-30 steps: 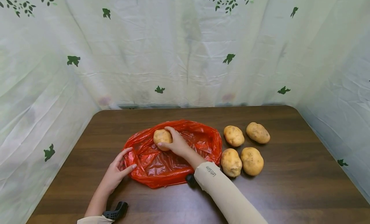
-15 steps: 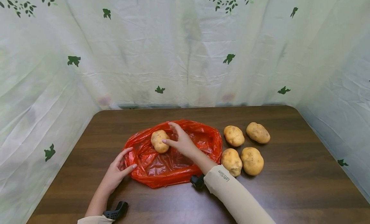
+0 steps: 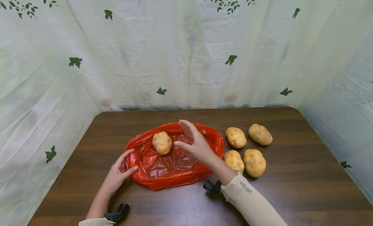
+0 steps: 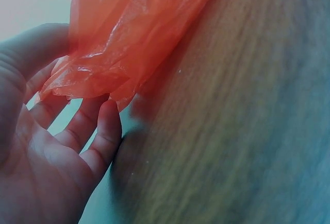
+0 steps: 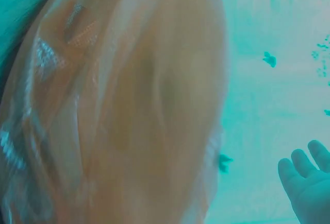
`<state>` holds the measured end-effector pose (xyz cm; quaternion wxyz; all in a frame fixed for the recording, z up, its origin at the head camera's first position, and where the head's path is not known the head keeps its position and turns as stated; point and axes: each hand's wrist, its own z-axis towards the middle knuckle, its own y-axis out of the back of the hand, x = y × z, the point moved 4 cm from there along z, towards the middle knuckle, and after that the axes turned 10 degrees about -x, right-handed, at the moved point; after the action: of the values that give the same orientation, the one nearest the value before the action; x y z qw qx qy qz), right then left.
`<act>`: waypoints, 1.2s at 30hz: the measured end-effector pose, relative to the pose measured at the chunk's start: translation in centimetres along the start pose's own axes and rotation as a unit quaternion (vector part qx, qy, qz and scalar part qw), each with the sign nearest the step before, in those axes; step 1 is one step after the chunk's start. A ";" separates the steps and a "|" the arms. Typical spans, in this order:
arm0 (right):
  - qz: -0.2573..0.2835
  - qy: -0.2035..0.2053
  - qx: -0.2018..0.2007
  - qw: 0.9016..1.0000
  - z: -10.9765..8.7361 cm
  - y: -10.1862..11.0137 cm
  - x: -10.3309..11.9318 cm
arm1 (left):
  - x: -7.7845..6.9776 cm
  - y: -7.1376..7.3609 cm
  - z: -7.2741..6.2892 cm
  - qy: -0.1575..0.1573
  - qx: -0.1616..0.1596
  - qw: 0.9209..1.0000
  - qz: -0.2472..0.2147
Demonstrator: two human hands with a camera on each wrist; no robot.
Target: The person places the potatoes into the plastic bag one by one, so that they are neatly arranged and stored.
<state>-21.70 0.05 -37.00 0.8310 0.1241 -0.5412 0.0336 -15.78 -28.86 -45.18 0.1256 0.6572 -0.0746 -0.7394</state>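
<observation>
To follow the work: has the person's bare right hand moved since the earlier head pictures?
Yes. Against the brown wood-grain table, the bare right hand has moved rightward, away from the lumpy yellow potato in the red plastic bag.

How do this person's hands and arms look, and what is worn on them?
The left hand and right hand are both bare. The left sleeve and right sleeve are beige, the right one with dark lettering. A black device sits at each sleeve's end.
</observation>
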 end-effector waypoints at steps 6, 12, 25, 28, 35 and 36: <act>-0.019 0.059 -0.023 0.998 -1.1 2.3 1.4 | 0.0 -0.1 0.0 0.001 0.000 1.000 -0.005; -0.053 0.083 -0.044 0.994 -2.9 4.6 3.7 | -0.2 -0.1 0.1 -0.008 0.003 1.000 -0.008; -0.109 0.069 -0.095 0.987 -6.3 8.9 3.7 | 0.4 0.0 0.0 0.013 0.005 1.000 -0.002; -0.137 0.084 -0.108 0.981 -6.9 9.9 3.5 | 0.5 0.1 0.0 0.017 0.005 1.000 -0.002; -0.185 0.123 -0.121 0.968 -8.5 12.0 3.1 | 0.5 0.1 0.1 0.018 0.004 1.000 0.005; -0.189 0.127 -0.125 0.966 -8.7 12.3 3.0 | 0.5 0.1 0.1 0.018 0.004 1.000 0.006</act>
<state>-15.05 13.85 -35.49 0.8930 0.1142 -0.3981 -0.1764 -15.95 -29.07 -45.63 0.1284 0.6704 -0.0792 -0.7265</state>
